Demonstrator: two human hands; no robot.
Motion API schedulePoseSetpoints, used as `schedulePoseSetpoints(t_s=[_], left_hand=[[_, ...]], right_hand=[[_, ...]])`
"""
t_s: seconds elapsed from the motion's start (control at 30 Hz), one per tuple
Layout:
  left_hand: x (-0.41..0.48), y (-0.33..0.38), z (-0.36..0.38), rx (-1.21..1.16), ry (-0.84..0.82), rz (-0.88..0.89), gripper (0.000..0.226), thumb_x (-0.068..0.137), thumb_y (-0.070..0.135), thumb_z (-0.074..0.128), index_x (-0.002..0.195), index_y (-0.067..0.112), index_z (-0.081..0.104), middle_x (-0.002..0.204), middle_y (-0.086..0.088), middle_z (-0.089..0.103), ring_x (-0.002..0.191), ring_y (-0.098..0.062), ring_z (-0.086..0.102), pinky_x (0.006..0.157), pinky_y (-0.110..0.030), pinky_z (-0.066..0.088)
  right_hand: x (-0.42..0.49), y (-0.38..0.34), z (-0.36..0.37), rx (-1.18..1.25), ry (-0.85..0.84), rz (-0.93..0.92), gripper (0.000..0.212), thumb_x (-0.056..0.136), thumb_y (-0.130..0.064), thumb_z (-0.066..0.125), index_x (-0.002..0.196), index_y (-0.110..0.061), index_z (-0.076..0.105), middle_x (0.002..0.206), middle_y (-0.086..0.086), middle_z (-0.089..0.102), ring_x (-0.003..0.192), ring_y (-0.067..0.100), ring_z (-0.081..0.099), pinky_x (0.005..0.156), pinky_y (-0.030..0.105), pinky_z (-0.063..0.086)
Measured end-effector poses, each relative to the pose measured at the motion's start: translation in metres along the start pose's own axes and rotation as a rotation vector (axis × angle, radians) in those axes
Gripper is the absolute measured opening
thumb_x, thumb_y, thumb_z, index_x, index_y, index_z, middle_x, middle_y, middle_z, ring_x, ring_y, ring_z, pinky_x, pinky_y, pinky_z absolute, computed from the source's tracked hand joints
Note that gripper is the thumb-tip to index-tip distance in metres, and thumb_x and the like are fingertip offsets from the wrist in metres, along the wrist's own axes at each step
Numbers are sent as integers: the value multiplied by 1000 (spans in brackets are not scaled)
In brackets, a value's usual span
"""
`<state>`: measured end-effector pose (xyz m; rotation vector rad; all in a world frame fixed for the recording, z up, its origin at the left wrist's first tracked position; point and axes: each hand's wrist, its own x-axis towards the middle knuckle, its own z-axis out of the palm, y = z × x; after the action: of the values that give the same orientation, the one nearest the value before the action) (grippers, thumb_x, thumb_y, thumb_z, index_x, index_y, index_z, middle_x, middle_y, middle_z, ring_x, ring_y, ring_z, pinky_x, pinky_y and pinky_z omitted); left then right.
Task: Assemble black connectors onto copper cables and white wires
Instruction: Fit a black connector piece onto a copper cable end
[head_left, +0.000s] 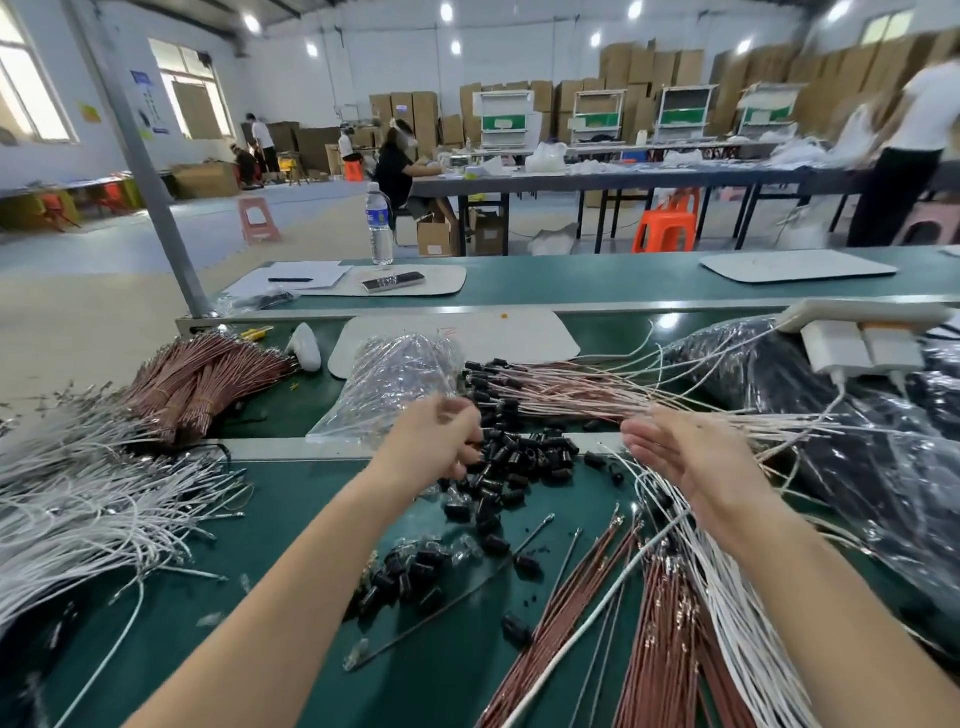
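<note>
A heap of loose black connectors (524, 457) lies mid-table on the green mat. My left hand (434, 434) reaches into its left edge with fingers curled down among the connectors; blur hides whether it holds one. My right hand (680, 460) hovers to the right of the heap, fingers straight, palm turned left, holding nothing. Below it fan out copper cables (566, 597) and white wires (737, 623). Behind the heap lies a sheaf of cables (561, 387) with black connectors on their ends.
A big pile of white wires (78, 509) and tied copper bundles (197, 379) fill the left. A clear plastic bag (395, 384) lies behind my left hand. Dark plastic bags (883, 467) and a white power strip (857, 338) crowd the right. A water bottle (379, 223) stands beyond.
</note>
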<state>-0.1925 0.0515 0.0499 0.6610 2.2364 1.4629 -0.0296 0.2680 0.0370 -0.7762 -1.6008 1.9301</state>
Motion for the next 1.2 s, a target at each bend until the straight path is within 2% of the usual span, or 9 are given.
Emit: schedulePoseSetpoints(t_s=[0.17,0.3,0.43,0.53,0.6,0.7,0.83,1.07,1.2], left_hand=[[-57,5,36,556,-401,83,26,102,40,54,98,18,67,87,1,73,68,-12,70,57,-26,55],[-83,22,77,864,-430,179,40,102,46,53,101,9,67,93,-10,71,82,-29,69,76,-36,58],[-102,33,117,1032,-459,230,46,98,49,58,75,9,53,75,-7,56,69,-30,56,68,-36,47],[-109,38,137,1097,-483,230,29,99,37,58,88,11,51,93,-12,60,89,-35,61,71,-37,42],[-109,39,144,1038,-521,165,26,100,27,57,86,7,50,86,-12,59,90,-37,63,72,-38,47],[-104,35,142,846,-627,-14,32,102,22,54,75,6,47,68,-12,63,62,-27,63,77,-38,60],[-94,23,115,388,-594,-87,23,101,23,59,104,2,67,82,-16,76,47,-11,63,65,-26,61],[-80,16,83,-19,-334,-61,23,104,14,52,106,-1,70,98,-18,75,70,-14,65,65,-23,61],[-71,16,66,-184,-186,-55,19,103,15,55,99,8,72,85,-3,74,58,-5,63,60,-23,58]], right_hand=[[-18,3,6,-4,100,-81,19,106,-11,48,121,-11,60,95,10,76,77,16,75,71,26,62],[-30,8,13,-45,97,-116,19,106,-7,45,112,-18,59,93,8,75,68,10,72,60,21,58],[-39,18,13,-80,105,-135,22,104,-7,46,112,-21,61,83,-1,76,66,9,71,57,22,57],[-45,22,12,-92,113,-147,22,104,-10,47,115,-21,62,86,-1,77,70,11,71,58,23,56],[-48,22,11,-92,108,-152,23,103,-10,47,118,-20,61,92,0,77,73,13,70,60,24,55],[-51,21,9,-79,117,-171,24,103,-9,46,118,-19,62,94,3,77,73,12,69,60,24,56],[-51,15,3,-71,177,-240,25,103,-8,45,112,-24,62,90,0,77,69,8,68,58,21,55],[-51,16,13,-151,236,-340,27,102,-12,47,104,-36,59,97,-6,72,76,5,65,72,28,54],[-53,23,26,-236,202,-383,27,103,-13,48,103,-39,57,97,-10,69,49,-1,48,45,14,40]])
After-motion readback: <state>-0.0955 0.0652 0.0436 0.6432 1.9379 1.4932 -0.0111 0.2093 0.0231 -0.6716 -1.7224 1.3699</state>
